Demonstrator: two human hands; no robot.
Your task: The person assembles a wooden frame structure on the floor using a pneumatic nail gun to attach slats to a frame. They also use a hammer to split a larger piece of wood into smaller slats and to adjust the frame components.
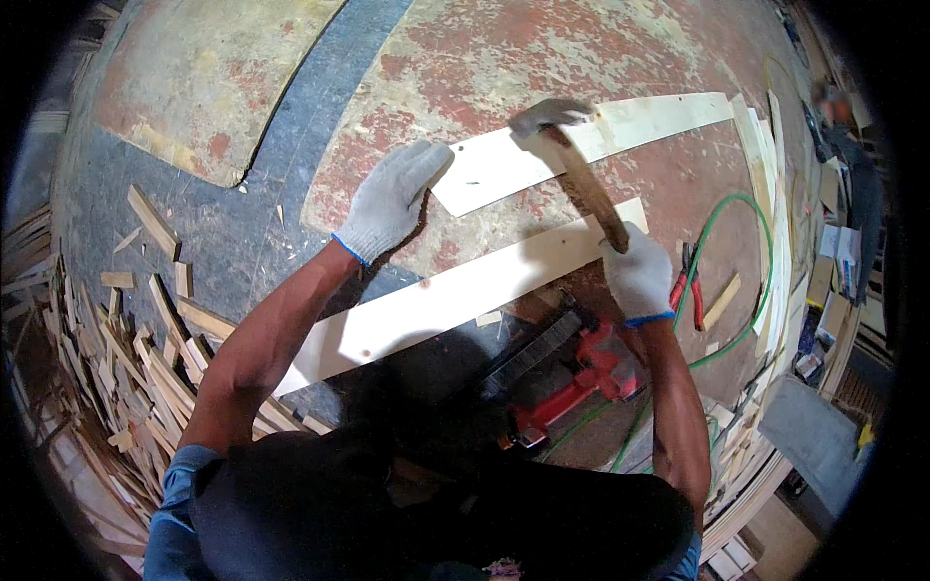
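My right hand [639,276], in a white knit glove with a blue cuff, is closed round the wooden handle of a hammer [589,194]. Its dark metal head lies over a long, thin pale wooden board [668,121]; I cannot tell whether it touches. At the left end of that board is my gloved left hand [392,198], fingers closed together against the board's end, with the thumb side partly hidden. Nearer to me, a second pale board [426,305] slants across below both hands, its right end close to the right glove.
A red nail gun [572,387] with a dark magazine lies near my right forearm. Red-handled pliers [690,286] and a green hose [765,228] are to the right. Wood offcuts [145,368] pile up at left. A worn sheet [213,87] lies far left.
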